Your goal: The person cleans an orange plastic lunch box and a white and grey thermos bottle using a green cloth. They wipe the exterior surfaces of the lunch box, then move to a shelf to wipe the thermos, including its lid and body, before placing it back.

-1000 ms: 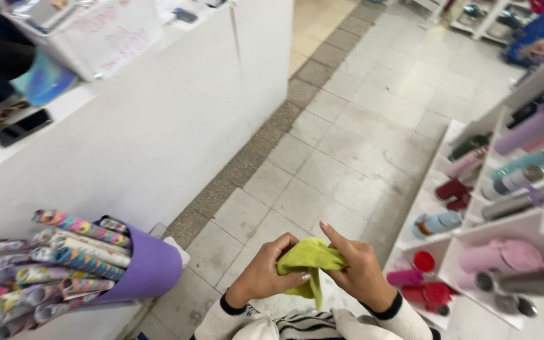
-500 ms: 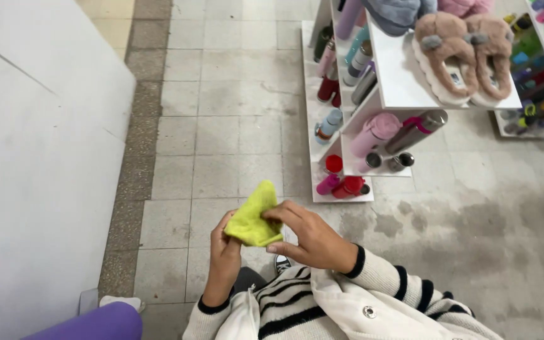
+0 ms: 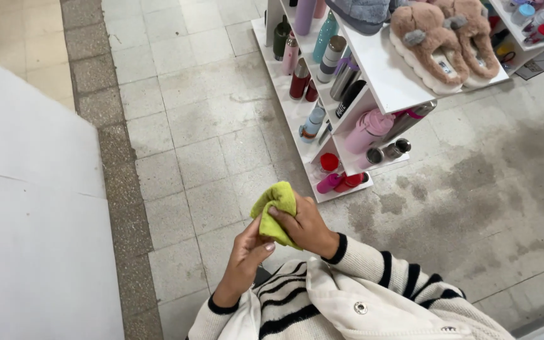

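Note:
A small yellow-green cloth (image 3: 274, 211) is bunched between both hands in front of my chest. My right hand (image 3: 303, 223) wraps over it from the right, fingers curled onto the fabric. My left hand (image 3: 247, 249) pinches the cloth's lower edge from below. Both sleeves are white with black stripes. The cloth hangs above a tiled floor (image 3: 209, 138).
A white tiered shelf unit (image 3: 385, 75) stands ahead to the right, holding several coloured bottles (image 3: 332, 56) and flasks on its lower levels and fluffy pink slippers (image 3: 439, 38) on top. A white counter wall (image 3: 26, 208) runs along the left.
The view has swung right, away from the counter and rolls of wrapping paper, toward the shelf unit. The cloth stays held in both hands, now more bunched up.

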